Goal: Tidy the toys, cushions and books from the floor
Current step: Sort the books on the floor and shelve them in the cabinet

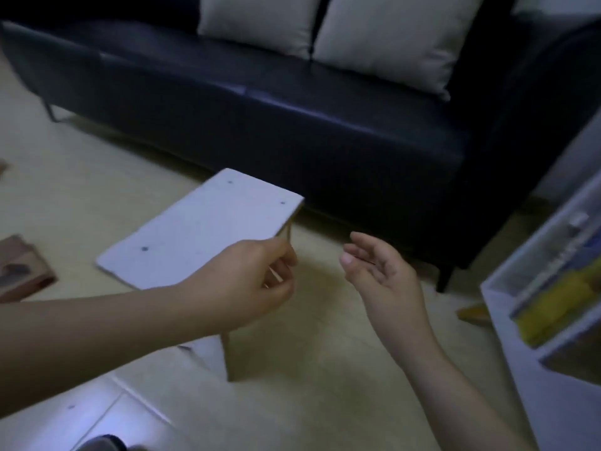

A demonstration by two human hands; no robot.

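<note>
My left hand (pixel 257 281) grips the near right corner of a flat white board toy (pixel 201 232) with dark dots on top and thin wooden edges. It is held tilted above the pale floor. A lower part of the toy (pixel 214 351) shows under my forearm. To the right, my right hand (pixel 380 275) hovers palm up with relaxed fingers, holding nothing and apart from the toy. Two pale cushions (pixel 260 21) (pixel 396 37) lean on the dark sofa (pixel 292 118) behind.
A brown flat object (pixel 22 271) lies on the floor at the left. A white shelf unit (pixel 520 336) with yellow items (pixel 553 304) stands at the right edge. A small orange-brown piece (pixel 474 314) lies on the floor beside it.
</note>
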